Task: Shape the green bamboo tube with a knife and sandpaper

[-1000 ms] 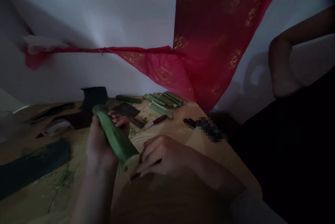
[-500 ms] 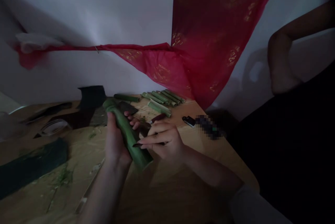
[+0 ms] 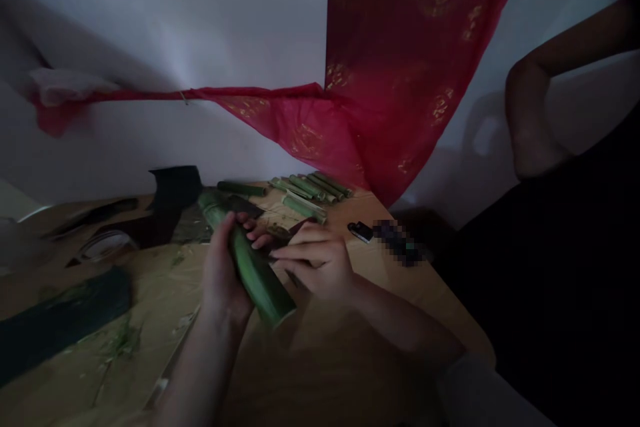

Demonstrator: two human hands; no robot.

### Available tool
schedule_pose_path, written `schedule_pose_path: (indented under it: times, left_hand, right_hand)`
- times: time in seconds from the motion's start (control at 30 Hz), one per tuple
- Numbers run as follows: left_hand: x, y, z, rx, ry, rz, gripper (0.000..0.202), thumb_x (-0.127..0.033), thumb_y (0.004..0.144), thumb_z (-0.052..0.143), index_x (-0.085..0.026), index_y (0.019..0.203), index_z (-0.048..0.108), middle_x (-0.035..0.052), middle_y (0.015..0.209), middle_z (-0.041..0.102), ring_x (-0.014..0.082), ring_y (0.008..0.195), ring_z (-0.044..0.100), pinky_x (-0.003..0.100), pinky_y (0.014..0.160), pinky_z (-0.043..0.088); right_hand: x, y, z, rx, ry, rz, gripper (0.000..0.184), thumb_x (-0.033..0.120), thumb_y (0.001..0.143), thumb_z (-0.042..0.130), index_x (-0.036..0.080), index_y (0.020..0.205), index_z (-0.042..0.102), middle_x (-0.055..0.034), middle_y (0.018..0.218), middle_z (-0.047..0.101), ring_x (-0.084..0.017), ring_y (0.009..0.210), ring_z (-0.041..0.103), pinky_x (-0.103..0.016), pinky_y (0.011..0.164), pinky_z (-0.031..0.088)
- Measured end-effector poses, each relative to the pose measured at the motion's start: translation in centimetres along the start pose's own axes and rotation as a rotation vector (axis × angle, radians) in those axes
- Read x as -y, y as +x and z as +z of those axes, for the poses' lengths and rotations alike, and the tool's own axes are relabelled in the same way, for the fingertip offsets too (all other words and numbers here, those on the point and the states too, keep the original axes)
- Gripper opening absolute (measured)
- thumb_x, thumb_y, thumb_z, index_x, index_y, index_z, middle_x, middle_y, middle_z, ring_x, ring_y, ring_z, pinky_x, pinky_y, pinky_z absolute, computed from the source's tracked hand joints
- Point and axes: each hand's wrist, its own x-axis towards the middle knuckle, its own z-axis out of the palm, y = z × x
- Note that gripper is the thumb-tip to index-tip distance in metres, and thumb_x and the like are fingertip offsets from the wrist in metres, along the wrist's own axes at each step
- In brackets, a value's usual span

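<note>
Green bamboo stalk [image 3: 256,275] gripped in left hand [image 3: 225,268] above the wooden surface [image 3: 390,294].
Right hand [image 3: 316,262] now sits closer, fingers [image 3: 300,250] curled narrowly just beside the stalk; the dark blade seen earlier is hidden, so its hold cannot be told.

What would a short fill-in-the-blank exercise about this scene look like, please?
1. The left hand grips a green stalk of ____, with the right hand beside it.
2. The thin cloth hanging behind the hands is ____ with gold patterns.
3. Another person is at the right of the view, with one bare ____ showing.

Missing words: bamboo; red; arm.
</note>
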Motion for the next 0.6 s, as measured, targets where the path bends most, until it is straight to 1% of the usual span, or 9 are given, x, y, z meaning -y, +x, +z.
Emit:
schedule_pose_path:
  times: [0.07, 0.13, 0.2, 0.23, 0.3, 0.4, 0.47, 0.53, 0.6]
  left_hand:
    - [0.3, -0.3, 0.1, 0.037, 0.159, 0.084, 0.019, -0.016, 0.076, 0.073, -0.016, 0.085, 0.057, -0.0052, 0.067, 0.048, 0.0043, 0.054, 0.046, 0.012, 0.049, 0.042]
    - [0.9, -0.4, 0.0, 0.074, 0.426, 0.167, 0.033, -0.018, 0.068, 0.081, -0.017, 0.094, 0.062, -0.0051, 0.069, 0.053, 0.0055, 0.055, 0.048, 0.014, 0.05, 0.043]
    - [1.5, -0.3, -0.3, 0.129, 0.706, 0.189, 0.046, -0.022, 0.062, 0.087, -0.017, 0.101, 0.065, -0.0037, 0.07, 0.059, 0.0074, 0.055, 0.051, 0.016, 0.05, 0.044]
    - [1.7, -0.1, -0.5, 0.159, 0.806, 0.178, 0.049, -0.024, 0.059, 0.089, -0.017, 0.101, 0.066, -0.0032, 0.069, 0.06, 0.0081, 0.053, 0.051, 0.018, 0.049, 0.044]
    - [1.9, 0.3, -0.8, 0.2, 0.886, 0.166, 0.05, -0.025, 0.056, 0.09, -0.017, 0.1, 0.067, -0.0031, 0.068, 0.062, 0.0086, 0.05, 0.05, 0.019, 0.046, 0.043]
    - [1.9, 0.6, -0.9, 0.192, 0.888, 0.256, 0.049, -0.025, 0.057, 0.088, -0.018, 0.101, 0.067, -0.0024, 0.071, 0.065, 0.0095, 0.05, 0.051, 0.02, 0.047, 0.042]
    - [1.8, 0.7, -0.9, 0.186, 0.916, 0.31, 0.046, -0.021, 0.055, 0.089, -0.017, 0.096, 0.069, -0.001, 0.072, 0.066, 0.011, 0.054, 0.054, 0.021, 0.05, 0.043]
    - [1.8, 0.8, -1.0, 0.171, 0.929, 0.325, 0.04, -0.02, 0.053, 0.09, -0.015, 0.087, 0.069, -0.0003, 0.07, 0.065, 0.0116, 0.056, 0.055, 0.021, 0.051, 0.043]
    - [1.6, 1.0, -1.3, 0.147, 0.896, 0.317, 0.037, -0.023, 0.054, 0.09, -0.015, 0.082, 0.068, -0.001, 0.068, 0.064, 0.0106, 0.054, 0.053, 0.02, 0.049, 0.041]
  right_hand:
    - [0.0, 0.2, -0.3, -0.167, -0.003, 0.13, 0.008, 0.023, 0.084, 0.074, 0.023, 0.09, 0.079, -0.0013, 0.08, 0.074, -0.015, 0.074, 0.067, -0.03, 0.071, 0.054]
    - [-0.2, 0.3, -0.6, -0.321, 0.017, 0.231, 0.008, 0.026, 0.085, 0.072, 0.023, 0.09, 0.077, -0.0016, 0.085, 0.075, -0.016, 0.08, 0.068, -0.03, 0.073, 0.054]
    - [-0.3, 0.2, -0.7, -0.388, 0.025, 0.269, 0.011, 0.031, 0.085, 0.071, 0.022, 0.088, 0.074, -0.0022, 0.086, 0.074, -0.017, 0.081, 0.068, -0.03, 0.073, 0.054]
    - [-0.4, 0.1, -0.7, -0.392, 0.021, 0.275, 0.013, 0.033, 0.085, 0.07, 0.021, 0.087, 0.073, -0.0023, 0.084, 0.073, -0.017, 0.08, 0.067, -0.03, 0.073, 0.053]
    - [-0.4, -0.1, -0.5, -0.363, -0.02, 0.27, 0.014, 0.035, 0.086, 0.069, 0.021, 0.087, 0.073, -0.0021, 0.082, 0.071, -0.017, 0.08, 0.065, -0.031, 0.075, 0.052]
    - [-0.2, -0.5, -0.4, -0.247, -0.074, 0.245, 0.015, 0.034, 0.092, 0.063, 0.023, 0.092, 0.073, -0.0028, 0.088, 0.07, -0.018, 0.09, 0.062, -0.034, 0.086, 0.048]
    - [-0.3, -0.8, -0.9, -0.154, -0.076, 0.233, 0.019, 0.037, 0.095, 0.058, 0.024, 0.101, 0.071, -0.0039, 0.098, 0.069, -0.02, 0.099, 0.061, -0.036, 0.092, 0.047]
    - [-0.9, -1.6, -2.5, -0.112, -0.127, 0.233, 0.027, 0.04, 0.097, 0.052, 0.025, 0.116, 0.066, -0.0058, 0.111, 0.065, -0.021, 0.108, 0.059, -0.038, 0.097, 0.046]
    - [-2.2, -2.9, -5.9, -0.133, -0.326, 0.243, 0.035, 0.04, 0.1, 0.044, 0.026, 0.128, 0.059, -0.0082, 0.125, 0.059, -0.024, 0.12, 0.053, -0.043, 0.105, 0.041]
